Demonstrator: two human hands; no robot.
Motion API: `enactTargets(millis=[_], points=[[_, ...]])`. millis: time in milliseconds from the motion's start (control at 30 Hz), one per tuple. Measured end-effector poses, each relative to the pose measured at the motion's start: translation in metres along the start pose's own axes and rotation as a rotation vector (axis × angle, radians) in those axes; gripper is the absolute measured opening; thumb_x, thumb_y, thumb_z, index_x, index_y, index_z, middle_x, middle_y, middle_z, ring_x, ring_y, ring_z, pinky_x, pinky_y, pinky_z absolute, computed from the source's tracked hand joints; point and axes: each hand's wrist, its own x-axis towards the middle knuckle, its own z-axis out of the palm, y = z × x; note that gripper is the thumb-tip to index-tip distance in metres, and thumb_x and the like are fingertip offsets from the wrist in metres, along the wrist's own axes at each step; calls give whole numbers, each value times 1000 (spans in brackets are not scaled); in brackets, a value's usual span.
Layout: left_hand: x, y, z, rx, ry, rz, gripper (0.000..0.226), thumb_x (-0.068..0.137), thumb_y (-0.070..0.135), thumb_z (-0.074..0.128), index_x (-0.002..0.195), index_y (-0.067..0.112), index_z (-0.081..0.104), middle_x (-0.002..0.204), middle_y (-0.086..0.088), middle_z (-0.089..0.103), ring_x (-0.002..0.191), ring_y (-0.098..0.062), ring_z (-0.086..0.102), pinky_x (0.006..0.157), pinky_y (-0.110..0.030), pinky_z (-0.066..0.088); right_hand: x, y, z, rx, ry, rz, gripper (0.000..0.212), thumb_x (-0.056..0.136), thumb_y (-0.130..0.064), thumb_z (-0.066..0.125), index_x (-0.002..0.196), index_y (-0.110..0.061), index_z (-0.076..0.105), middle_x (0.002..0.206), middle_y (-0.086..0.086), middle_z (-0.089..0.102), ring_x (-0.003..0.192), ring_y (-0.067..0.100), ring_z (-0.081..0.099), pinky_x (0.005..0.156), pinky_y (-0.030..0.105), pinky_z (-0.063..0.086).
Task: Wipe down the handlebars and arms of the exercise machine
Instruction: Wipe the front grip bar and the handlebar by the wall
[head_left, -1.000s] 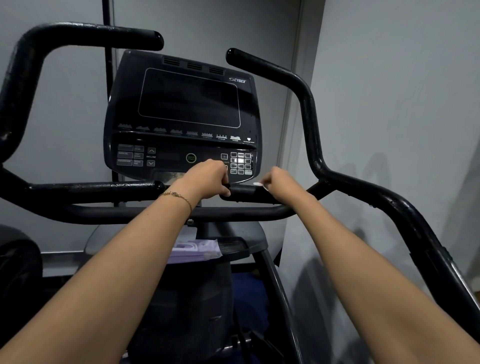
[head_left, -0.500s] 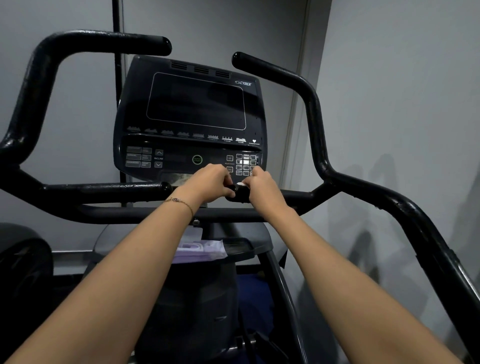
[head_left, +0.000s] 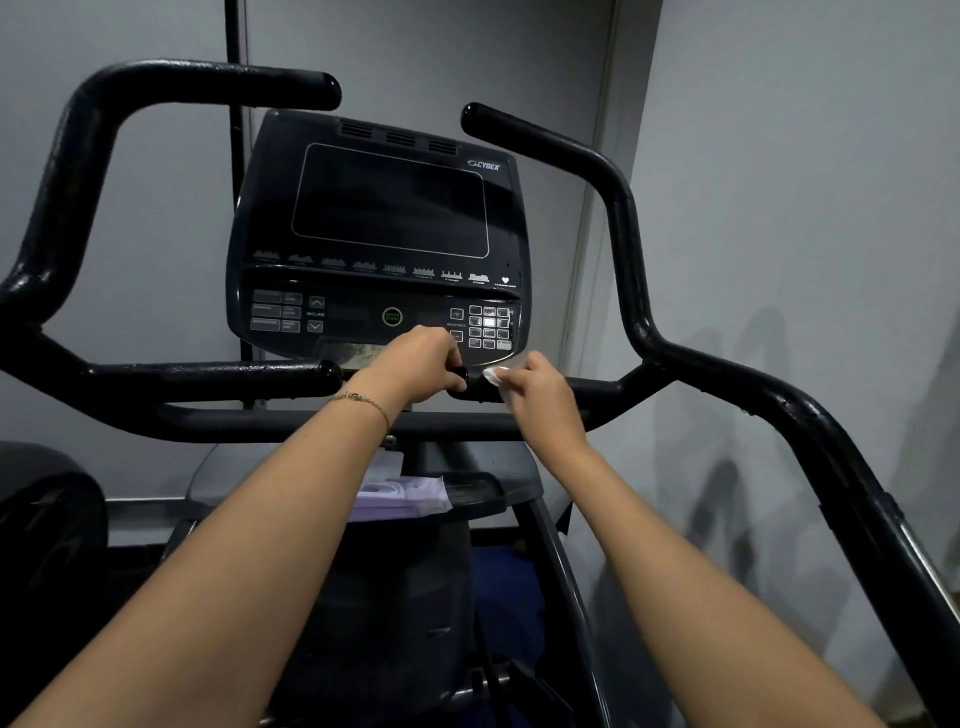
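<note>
— White wipe (head_left: 496, 374) pinched in the right hand (head_left: 540, 402), pressed to the inner handlebar (head_left: 592, 388); left hand (head_left: 415, 364) curled round the bar's tip, just beside.
— Progress?
— Partway at best, it seems: the outer arms (head_left: 623, 234), above both hands, are likely left to do.

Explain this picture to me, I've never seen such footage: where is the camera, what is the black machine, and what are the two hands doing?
There is one camera, worn on the person's head, looking forward and down along both bare forearms. The black frame is an exercise machine: a console with a dark screen, flanked by tall curved handlebars. The left hand curls around the end of a short handlebar below the console. The right hand pinches a white wipe against that bar. Lower down, a purple packet lies on a small tray.
</note>
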Motion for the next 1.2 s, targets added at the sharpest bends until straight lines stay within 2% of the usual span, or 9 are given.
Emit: enactTargets(millis=[100, 167, 233, 300, 367, 667, 967, 1133, 1200], points=[[0, 1, 0, 8, -4, -10, 22, 83, 23, 70, 102, 13, 68, 102, -6, 67, 91, -21, 61, 77, -30, 49, -23, 0, 4, 527, 56, 289, 25, 88, -1, 58, 112, -3, 65, 82, -9, 57, 76, 4, 55, 69, 7, 42], [1, 0, 0, 5, -1, -12, 24, 82, 24, 70, 103, 12, 68, 102, -6, 67, 92, -21, 62, 80, -32, 51, -45, -2, 23, 915, -54, 590, 24, 88, 1, 56, 111, 0, 64, 84, -1, 67, 73, 8, 62, 66, 14, 50], [1, -1, 1, 6, 0, -12, 24, 82, 23, 70, 103, 12, 69, 102, -7, 67, 92, -22, 62, 82, -34, 51, -55, -3, 41, 1209, -143, 952, 12, 90, 1, 54, 93, 2, 65, 69, 6, 70, 56, 11, 64, 53, 19, 53], [2, -1, 1, 10, -4, -11, 23, 82, 23, 71, 102, 12, 69, 101, -7, 67, 92, -22, 62, 82, -34, 51, -48, -3, 49, 1492, 4, 1186, 16, 91, 3, 51, 79, 4, 60, 59, 13, 67, 45, 15, 63, 46, 21, 54], [3, -1, 0, 13, -5, -6, 23, 82, 23, 71, 101, 12, 68, 101, -6, 66, 92, -21, 62, 81, -33, 51, -31, -6, 52, 1712, 166, 1215, 17, 93, 3, 47, 79, 5, 56, 59, 17, 64, 41, 18, 63, 42, 23, 53], [4, 0, 0, 28, -9, -7, 24, 81, 24, 71, 102, 12, 69, 100, -5, 67, 90, -20, 62, 83, -35, 53, -18, -9, 50, 1820, 311, 1175, 17, 94, 4, 45, 81, 2, 56, 82, 17, 56, 40, 14, 62, 43, 20, 53], [2, 2, -1, 42, -8, -7, 24, 82, 24, 71, 103, 11, 68, 101, -6, 66, 91, -22, 62, 82, -36, 53, -18, -12, 44, 1773, 330, 1186, 19, 94, 3, 45, 78, 1, 54, 77, 15, 55, 40, 13, 60, 41, 18, 51], [2, 3, -2, 36, -15, -14, 25, 81, 24, 71, 103, 12, 68, 102, -5, 66, 91, -20, 61, 83, -36, 53, -19, -22, 43, 1783, 308, 1184, 18, 94, 4, 45, 79, 1, 54, 74, 15, 57, 61, 18, 59, 43, 20, 52], [2, 1, -1, 21, -8, -11, 23, 81, 24, 71, 101, 13, 68, 102, -5, 66, 92, -20, 61, 83, -35, 52, -22, -20, 40, 1767, 300, 1178, 15, 93, 2, 48, 81, 3, 57, 70, 15, 61, 52, 17, 63, 43, 19, 53]])
